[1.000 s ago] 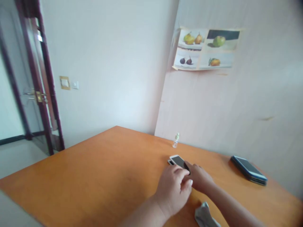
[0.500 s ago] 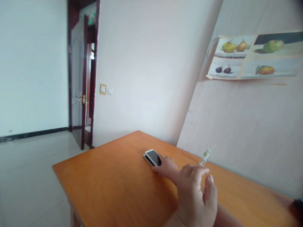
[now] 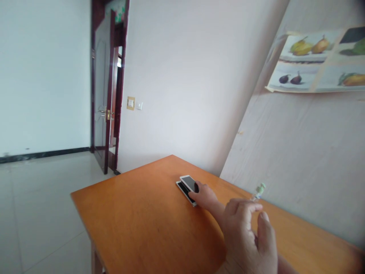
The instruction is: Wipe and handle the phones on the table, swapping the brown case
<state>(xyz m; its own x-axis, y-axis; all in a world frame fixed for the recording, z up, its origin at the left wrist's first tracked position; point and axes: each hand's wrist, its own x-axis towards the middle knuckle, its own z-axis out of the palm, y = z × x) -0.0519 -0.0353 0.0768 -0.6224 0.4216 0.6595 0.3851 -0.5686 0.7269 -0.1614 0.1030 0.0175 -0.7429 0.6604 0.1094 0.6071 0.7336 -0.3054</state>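
Left hand (image 3: 249, 239) hung in the near foreground above the table, fingers loosely curled and slightly spread, thumb apart from the rest, gripping nothing. Right hand (image 3: 207, 197) reached further out, flat and low, fingertips pressed on the dark screen of the upper phone (image 3: 189, 183); fingers lay together on the glass, not wrapped around it.

Biggest to smallest from there:

- White walls (image 3: 182, 76), plain matte paint. Right-hand wall panel (image 3: 299, 152) looked like pale wood-grain laminate with a few faint marks.
- Floor (image 3: 37, 205): glossy light tiles, dark skirting along the far wall.
- Table (image 3: 137, 220): rectangular, smooth orange-brown wood or veneer, satin finish, square edges, one corner pointing toward the door.
- Door (image 3: 110, 95): dark red-brown wood, standing ajar, brass-coloured lever handle.
- Poster (image 3: 319, 61) on the laminate wall: four panels of painted fruit, namely pears, figs, a green apple and an orange fruit. Lower edge curled off the wall. No readable text.
- Two phones stacked near the far table edge: upper phone white-framed with black glass, offset over the lower phone (image 3: 185, 191), also white-edged with a dark face. Thin rounded rectangles. No brand mark legible.
- Wall switch (image 3: 130, 103): square brass-toned plate, smaller white plate just beside it.
- Small bottle (image 3: 259, 190): clear, greenish cap, upright on the table near the laminate wall, partly behind the left fingertips. Label too small to read.
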